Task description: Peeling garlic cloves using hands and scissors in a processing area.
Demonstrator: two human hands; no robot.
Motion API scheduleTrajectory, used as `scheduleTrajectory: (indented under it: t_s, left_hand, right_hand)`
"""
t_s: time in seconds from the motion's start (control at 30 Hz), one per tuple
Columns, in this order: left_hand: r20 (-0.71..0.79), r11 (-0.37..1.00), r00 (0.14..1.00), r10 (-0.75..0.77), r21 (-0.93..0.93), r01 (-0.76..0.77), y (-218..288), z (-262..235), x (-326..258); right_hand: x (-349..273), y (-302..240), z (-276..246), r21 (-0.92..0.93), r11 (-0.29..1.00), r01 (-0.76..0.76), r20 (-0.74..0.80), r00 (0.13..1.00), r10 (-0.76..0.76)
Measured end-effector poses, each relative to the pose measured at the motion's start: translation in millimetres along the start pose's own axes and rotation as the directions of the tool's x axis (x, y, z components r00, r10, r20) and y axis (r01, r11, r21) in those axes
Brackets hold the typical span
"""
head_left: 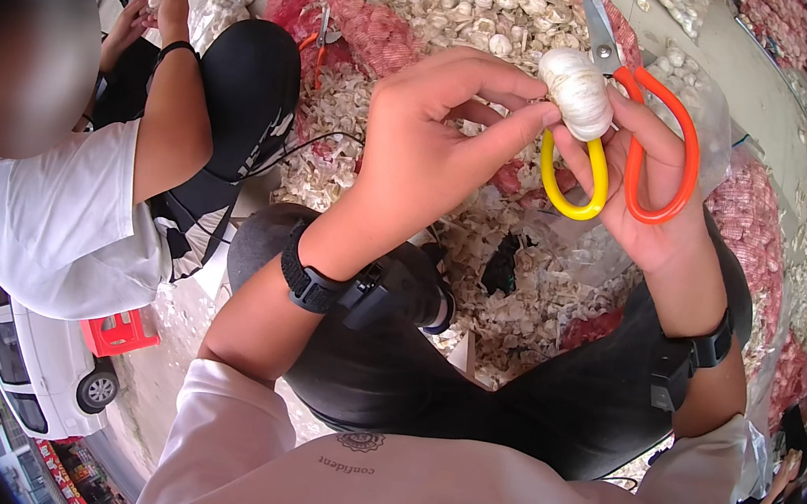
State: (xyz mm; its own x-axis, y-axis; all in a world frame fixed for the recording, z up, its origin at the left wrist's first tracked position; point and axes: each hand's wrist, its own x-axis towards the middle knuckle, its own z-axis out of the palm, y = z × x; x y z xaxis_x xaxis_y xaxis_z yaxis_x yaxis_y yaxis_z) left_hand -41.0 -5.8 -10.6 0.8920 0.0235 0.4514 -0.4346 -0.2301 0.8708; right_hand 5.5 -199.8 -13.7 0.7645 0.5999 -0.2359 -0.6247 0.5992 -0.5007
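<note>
A whitish garlic bulb is pinched between the thumb and fingers of my left hand. My right hand carries a pair of scissors with one orange and one yellow handle loop, and its fingertips also touch the bulb's right side. The blades point up and away from me, and the bulb covers part of the scissors. Beyond both hands lies a heap of garlic bulbs on a red mesh bag. Dry garlic skins cover the ground below my hands, between my knees.
At the left a seated co-worker holds garlic in their hands. Orange-handled scissors stand near the mesh bag's edge. Full red mesh bags line the right side. Behind the co-worker are a red plastic stool and a white van.
</note>
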Motion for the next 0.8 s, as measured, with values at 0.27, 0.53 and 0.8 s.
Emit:
scheduleTrajectory:
  t_s: [0.27,0.53,0.8]
  left_hand:
    - [0.05,0.963,0.974,-0.219,-0.148,0.224,14.5,-1.3,-1.9]
    - [0.308,0.896,0.842,-0.443,0.11,0.431,-5.9,-0.7,-3.7]
    - [0.333,0.86,0.828,-0.451,-0.086,0.503,-31.2,20.9,2.5]
  right_hand:
    - [-0.1,0.8,-4.4,-0.131,0.991,0.001,-0.018,1.0,-0.003]
    - [2.2,-2.1,0.8,0.089,0.991,0.099,0.041,0.994,-0.103]
    - [4.6,2.1,-38.0,-0.456,0.854,0.251,-0.218,0.898,-0.381]
